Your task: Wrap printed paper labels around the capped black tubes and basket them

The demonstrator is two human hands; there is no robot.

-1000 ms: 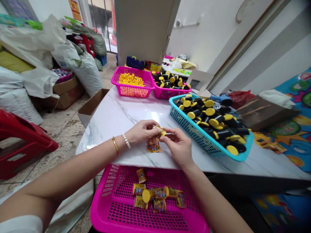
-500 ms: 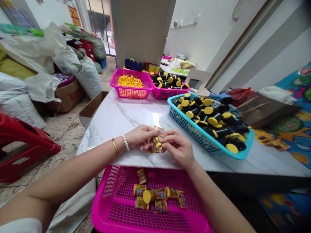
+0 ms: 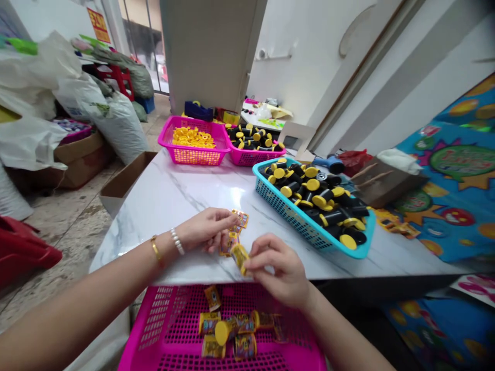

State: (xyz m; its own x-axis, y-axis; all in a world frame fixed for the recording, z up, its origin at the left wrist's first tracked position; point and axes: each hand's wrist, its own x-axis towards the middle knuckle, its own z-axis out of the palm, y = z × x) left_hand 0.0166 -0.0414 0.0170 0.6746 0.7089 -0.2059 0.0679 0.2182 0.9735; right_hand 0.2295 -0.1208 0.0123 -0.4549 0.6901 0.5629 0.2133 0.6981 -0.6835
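Note:
My right hand (image 3: pixel 278 265) pinches a small canister (image 3: pixel 238 257) wrapped in a printed orange label, held tilted just above the table's front edge. My left hand (image 3: pixel 211 230) is closed, with its thumb and fingertips on an orange printed label (image 3: pixel 243 218); its lower fingers curl under. Beside those fingers another printed label (image 3: pixel 228 245) is on the white marbled table (image 3: pixel 185 198). Below the table edge, a large pink basket (image 3: pixel 133 335) contains several canisters (image 3: pixel 245 346) with the same wrapping and yellow caps.
A blue basket (image 3: pixel 309 222) full of black canisters (image 3: pixel 325 198) with yellow caps stands to the right. Farther back are a pink basket (image 3: pixel 197 156) of yellow rings (image 3: pixel 193 137) and another pink basket (image 3: pixel 251 157) of black canisters. An open cardboard box (image 3: pixel 124 185) stands left of the table.
My right hand has drawn the wrapped canister away from my left hand, down toward the pink basket. The label stays at my left fingertips. The whole view has shifted slightly.

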